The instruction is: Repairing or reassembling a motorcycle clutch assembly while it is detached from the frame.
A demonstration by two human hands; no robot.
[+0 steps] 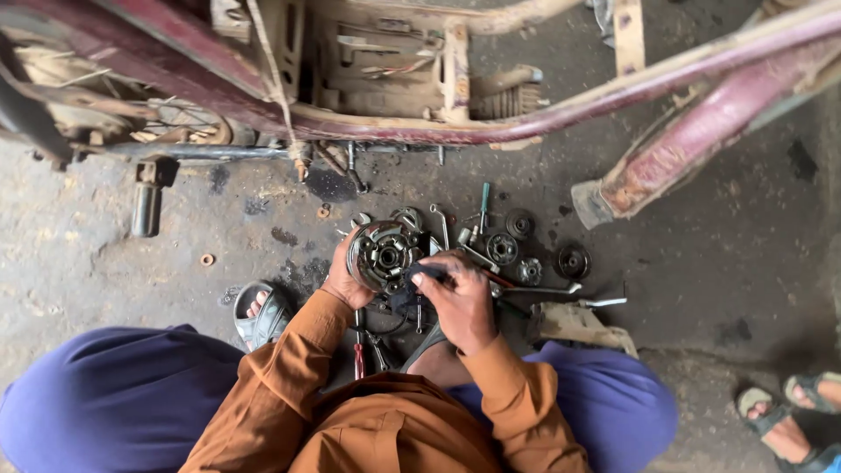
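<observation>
My left hand [343,280] grips a round metal clutch-like assembly [383,254] by its left rim and holds it tilted up above the ground. My right hand [457,296] pinches a small dark tool or rag [424,272] against the assembly's lower right edge. Both sleeves are orange. Several round gears and discs [503,248] lie on the ground just right of the assembly, with wrenches [536,289] and a green-handled screwdriver [483,200] among them.
A maroon motorcycle frame [491,123] spans the top, its rusty rear fender [692,140] at right. A red-handled screwdriver [357,355] lies under my arms. My sandalled foot [259,311] is at left; another person's sandalled feet [788,420] stand at the lower right. A washer [207,259] lies on the concrete.
</observation>
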